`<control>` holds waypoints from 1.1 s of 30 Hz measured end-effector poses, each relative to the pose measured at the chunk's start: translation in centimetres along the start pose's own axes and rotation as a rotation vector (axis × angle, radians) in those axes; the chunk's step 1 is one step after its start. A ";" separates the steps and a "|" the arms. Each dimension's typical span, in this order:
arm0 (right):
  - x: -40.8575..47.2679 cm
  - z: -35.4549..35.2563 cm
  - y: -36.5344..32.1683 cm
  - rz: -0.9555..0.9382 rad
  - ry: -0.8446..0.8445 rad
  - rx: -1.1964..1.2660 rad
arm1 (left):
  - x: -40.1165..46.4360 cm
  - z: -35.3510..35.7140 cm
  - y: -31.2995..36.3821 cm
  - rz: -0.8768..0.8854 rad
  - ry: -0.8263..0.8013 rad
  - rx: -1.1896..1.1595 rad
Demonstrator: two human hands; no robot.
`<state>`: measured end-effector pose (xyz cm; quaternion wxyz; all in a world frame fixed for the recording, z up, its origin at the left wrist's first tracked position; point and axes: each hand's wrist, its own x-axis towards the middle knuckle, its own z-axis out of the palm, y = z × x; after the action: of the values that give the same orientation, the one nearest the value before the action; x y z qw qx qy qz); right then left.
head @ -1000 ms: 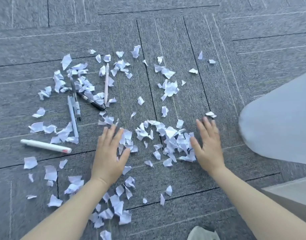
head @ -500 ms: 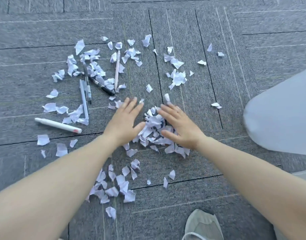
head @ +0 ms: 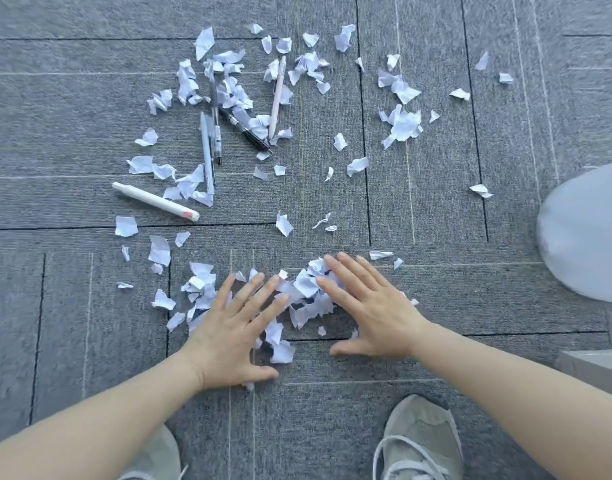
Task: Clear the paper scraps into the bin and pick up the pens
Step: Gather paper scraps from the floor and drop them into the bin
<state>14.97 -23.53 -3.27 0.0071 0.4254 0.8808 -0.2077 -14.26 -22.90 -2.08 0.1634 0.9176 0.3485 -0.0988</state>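
Note:
White paper scraps litter the grey carpet. A gathered heap of scraps (head: 306, 294) lies between my hands. My left hand (head: 235, 330) is flat on the floor with fingers spread, its fingertips on the heap's left side. My right hand (head: 370, 306) is flat too, fingers apart, pressing the heap's right side. Farther off lie several pens: a white marker (head: 155, 201), a pale blue pen (head: 207, 152), a clear pen (head: 215, 116), a black pen (head: 245, 130) and a beige pen (head: 277, 97). More loose scraps (head: 403, 124) are scattered around them.
A pale grey rounded object, possibly the bin (head: 588, 233), stands at the right edge. My two grey shoes (head: 418, 441) are on the carpet near the bottom. A light flat edge (head: 595, 365) shows at the lower right.
Both hands have dragged the heap of scraps back toward my feet. The view has tilted down, so the pens sit farther from my hands and my shoes show.

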 end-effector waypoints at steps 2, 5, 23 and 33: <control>1.4 0.2 -0.2 -0.006 -0.038 -0.041 | 0.5 0.6 -0.2 -0.047 -0.007 0.025; 3.7 0.0 -0.6 -0.009 0.001 -0.091 | 2.9 0.4 0.0 -0.138 0.089 0.011; 3.5 -17.3 3.1 0.705 0.632 0.557 | 19.6 -16.9 3.5 -0.127 0.544 -0.598; -12.5 -32.9 9.5 1.085 1.532 0.448 | 33.9 -33.8 25.1 0.329 0.561 -1.147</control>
<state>35.47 -15.35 25.72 -0.5559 0.7861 0.2702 -0.0056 29.82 -7.52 25.01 0.5423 0.7174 0.2305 0.3717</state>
